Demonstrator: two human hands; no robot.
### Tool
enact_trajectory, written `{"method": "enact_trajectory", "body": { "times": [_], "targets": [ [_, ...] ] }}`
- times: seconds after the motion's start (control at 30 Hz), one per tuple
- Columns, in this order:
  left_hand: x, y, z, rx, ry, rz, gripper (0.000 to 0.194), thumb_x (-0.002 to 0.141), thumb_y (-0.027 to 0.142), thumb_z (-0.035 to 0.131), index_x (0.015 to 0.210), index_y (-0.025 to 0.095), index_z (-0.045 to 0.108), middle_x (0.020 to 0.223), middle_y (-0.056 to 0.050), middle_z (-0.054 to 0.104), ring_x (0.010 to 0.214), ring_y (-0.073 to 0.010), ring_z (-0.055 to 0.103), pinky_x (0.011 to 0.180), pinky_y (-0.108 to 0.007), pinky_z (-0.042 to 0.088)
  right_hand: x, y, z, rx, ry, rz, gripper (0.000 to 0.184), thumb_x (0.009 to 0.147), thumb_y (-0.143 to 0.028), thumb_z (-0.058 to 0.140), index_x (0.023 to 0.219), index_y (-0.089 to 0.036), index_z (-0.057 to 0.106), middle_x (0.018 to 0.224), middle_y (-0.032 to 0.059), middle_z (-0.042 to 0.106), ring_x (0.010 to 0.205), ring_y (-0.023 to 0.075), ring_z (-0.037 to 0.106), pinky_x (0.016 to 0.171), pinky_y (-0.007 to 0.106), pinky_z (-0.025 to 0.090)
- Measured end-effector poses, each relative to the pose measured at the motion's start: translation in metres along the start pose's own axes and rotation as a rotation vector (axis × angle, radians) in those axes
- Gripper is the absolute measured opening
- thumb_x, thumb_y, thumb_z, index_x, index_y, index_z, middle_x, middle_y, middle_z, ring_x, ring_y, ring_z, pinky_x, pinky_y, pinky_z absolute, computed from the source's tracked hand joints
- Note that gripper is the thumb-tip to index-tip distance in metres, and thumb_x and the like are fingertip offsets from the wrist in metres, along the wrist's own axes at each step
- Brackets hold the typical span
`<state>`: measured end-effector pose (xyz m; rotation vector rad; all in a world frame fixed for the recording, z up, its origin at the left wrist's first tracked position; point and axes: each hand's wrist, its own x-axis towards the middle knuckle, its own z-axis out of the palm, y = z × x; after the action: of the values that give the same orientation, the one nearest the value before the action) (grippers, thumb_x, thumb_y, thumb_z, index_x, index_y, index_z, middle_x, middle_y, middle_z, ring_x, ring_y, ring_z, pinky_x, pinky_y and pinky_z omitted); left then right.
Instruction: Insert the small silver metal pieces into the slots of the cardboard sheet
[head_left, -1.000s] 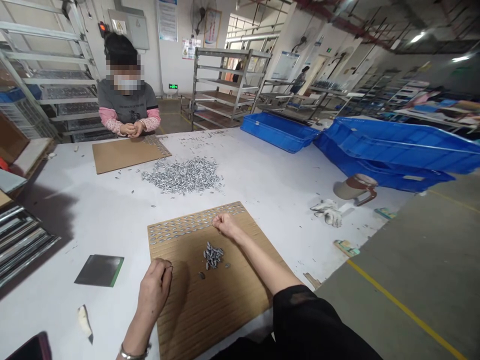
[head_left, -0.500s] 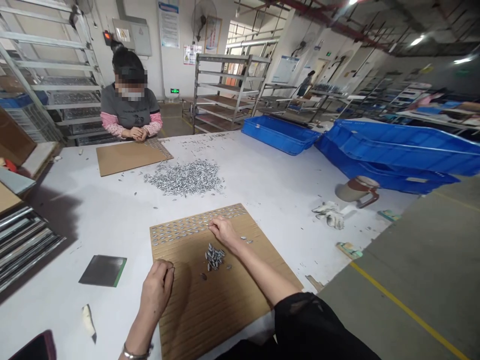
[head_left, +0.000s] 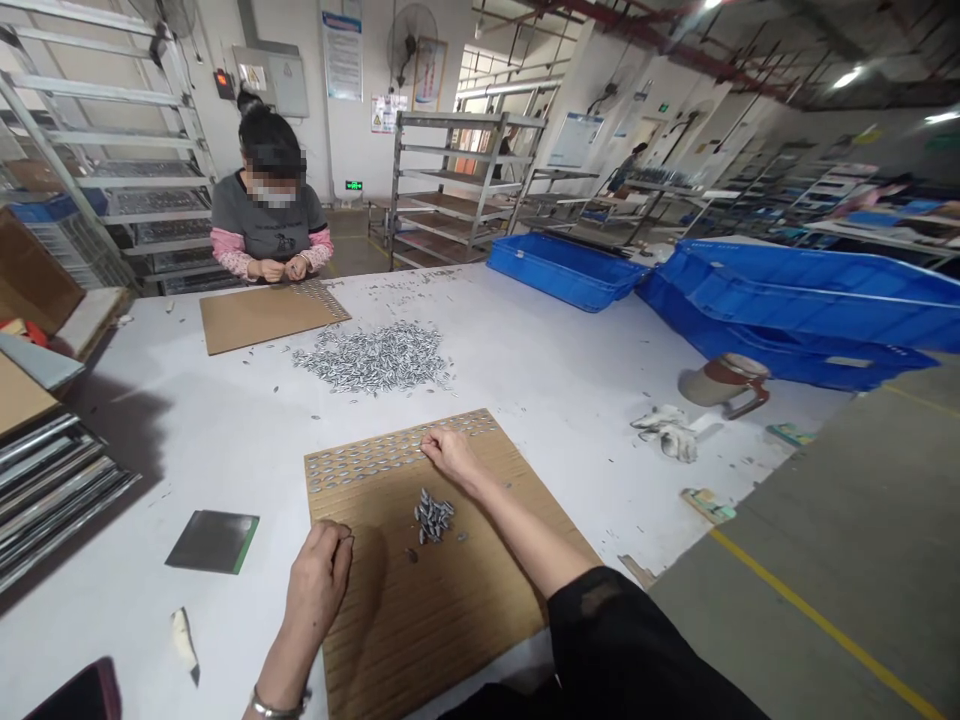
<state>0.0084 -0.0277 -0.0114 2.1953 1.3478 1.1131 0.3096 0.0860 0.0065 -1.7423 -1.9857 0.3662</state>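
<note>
A brown ridged board [head_left: 450, 620] lies in front of me, with rows of small silver leaf-shaped pieces [head_left: 352, 462] along its far edge. My right hand [head_left: 451, 455] rests at the front of these rows, fingertips pinched together; anything between them is too small to make out. On the board below it sits a small heap of grey pieces [head_left: 433, 517], with a couple lying loose beside it. My left hand [head_left: 319, 575] is at the board's left edge, fingers curled and closed, and their grip is hidden.
Beyond the board is a large pile of silver pieces [head_left: 379, 357]. A co-worker [head_left: 270, 235] sits behind another board [head_left: 262, 322]. Blue crates [head_left: 562, 272], a mug [head_left: 724, 380] and gloves [head_left: 667, 432] are to the right. A dark square plate [head_left: 212, 541] lies left.
My right hand has shifted slightly left along the rows. My left hand stays at the board's edge. The view has moved a little, and the co-worker's hands have shifted.
</note>
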Motion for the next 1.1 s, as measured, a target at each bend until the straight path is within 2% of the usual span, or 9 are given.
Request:
{"method": "enact_trajectory", "body": {
  "times": [0.17, 0.3, 0.4, 0.5, 0.57, 0.67, 0.77, 0.93, 1.1],
  "targets": [
    [0.002, 0.004, -0.002, -0.003, -0.009, -0.002, 0.019, 0.099, 0.028, 0.047, 0.087, 0.024, 0.06, 0.087, -0.005, 0.065, 0.082, -0.0197, 0.066, 0.074, -0.032, 0.055, 0.007, -0.004, 0.003, -0.046, -0.065, 0.017, 0.015, 0.087, -0.014, 0.058, 0.079, -0.017, 0.07, 0.082, 0.006, 0.07, 0.08, 0.0176, 0.061, 0.076, 0.024, 0.04],
    [0.003, 0.004, -0.002, -0.003, -0.009, -0.006, 0.017, 0.098, 0.028, 0.048, 0.087, 0.024, 0.061, 0.087, -0.004, 0.065, 0.082, -0.0194, 0.066, 0.076, -0.032, 0.055, 0.003, -0.007, -0.012, -0.02, -0.056, 0.016, 0.016, 0.088, -0.017, 0.057, 0.08, -0.017, 0.07, 0.082, 0.0058, 0.071, 0.078, 0.0173, 0.061, 0.074, 0.024, 0.039],
    [0.003, 0.004, -0.002, -0.008, -0.017, -0.011, 0.015, 0.097, 0.028, 0.05, 0.087, 0.024, 0.061, 0.088, -0.004, 0.066, 0.084, -0.0193, 0.067, 0.078, -0.032, 0.055, -0.016, -0.002, -0.031, 0.02, -0.026, 0.033, 0.016, 0.089, -0.019, 0.057, 0.081, -0.016, 0.07, 0.077, 0.0038, 0.069, 0.072, 0.0156, 0.059, 0.07, 0.024, 0.038],
    [0.005, 0.003, -0.003, -0.003, -0.021, -0.008, 0.015, 0.097, 0.03, 0.051, 0.089, 0.023, 0.061, 0.088, -0.004, 0.066, 0.084, -0.0196, 0.067, 0.079, -0.032, 0.055, -0.048, 0.004, -0.04, 0.046, -0.176, 0.032, 0.015, 0.086, -0.016, 0.058, 0.078, -0.018, 0.071, 0.071, 0.0002, 0.067, 0.066, 0.0136, 0.057, 0.065, 0.023, 0.037],
    [0.005, 0.003, -0.003, 0.006, -0.018, 0.001, 0.015, 0.097, 0.031, 0.051, 0.089, 0.023, 0.061, 0.087, -0.004, 0.066, 0.082, -0.0198, 0.067, 0.079, -0.033, 0.055, -0.069, 0.003, -0.039, 0.041, -0.26, -0.008, 0.013, 0.086, -0.015, 0.06, 0.084, -0.019, 0.072, 0.075, 0.0006, 0.068, 0.07, 0.0143, 0.059, 0.067, 0.023, 0.038],
    [0.006, 0.003, -0.004, 0.022, -0.02, 0.013, 0.016, 0.097, 0.032, 0.051, 0.088, 0.023, 0.061, 0.087, -0.004, 0.066, 0.082, -0.0198, 0.067, 0.079, -0.033, 0.055, -0.091, -0.002, -0.033, 0.01, -0.241, -0.09, 0.017, 0.088, -0.013, 0.058, 0.096, -0.019, 0.072, 0.091, 0.005, 0.071, 0.087, 0.0171, 0.063, 0.079, 0.025, 0.042],
    [0.007, 0.004, -0.004, 0.039, -0.022, 0.011, 0.017, 0.097, 0.033, 0.051, 0.087, 0.023, 0.062, 0.087, -0.004, 0.067, 0.082, -0.02, 0.067, 0.078, -0.033, 0.055, -0.099, -0.008, -0.033, -0.017, -0.235, -0.107, 0.02, 0.09, -0.01, 0.053, 0.098, -0.017, 0.07, 0.094, 0.0075, 0.071, 0.09, 0.0178, 0.063, 0.083, 0.026, 0.042],
    [0.008, 0.005, -0.005, 0.064, -0.014, -0.005, 0.019, 0.096, 0.035, 0.051, 0.087, 0.023, 0.063, 0.086, -0.004, 0.068, 0.082, -0.0207, 0.068, 0.078, -0.033, 0.055, -0.092, 0.0, -0.044, 0.065, -0.169, -0.027, 0.024, 0.083, -0.003, 0.05, 0.093, -0.017, 0.067, 0.088, 0.0055, 0.071, 0.081, 0.0155, 0.062, 0.078, 0.024, 0.042],
    [0.008, 0.003, -0.007, 0.068, -0.032, -0.021, 0.02, 0.097, 0.036, 0.05, 0.088, 0.023, 0.063, 0.088, -0.005, 0.069, 0.084, -0.0205, 0.068, 0.081, -0.033, 0.055, -0.055, 0.022, -0.044, 0.379, -0.08, 0.205, 0.015, 0.088, -0.018, 0.051, 0.086, -0.015, 0.065, 0.068, 0.0011, 0.067, 0.062, 0.0137, 0.058, 0.061, 0.022, 0.04]
  ]
}}
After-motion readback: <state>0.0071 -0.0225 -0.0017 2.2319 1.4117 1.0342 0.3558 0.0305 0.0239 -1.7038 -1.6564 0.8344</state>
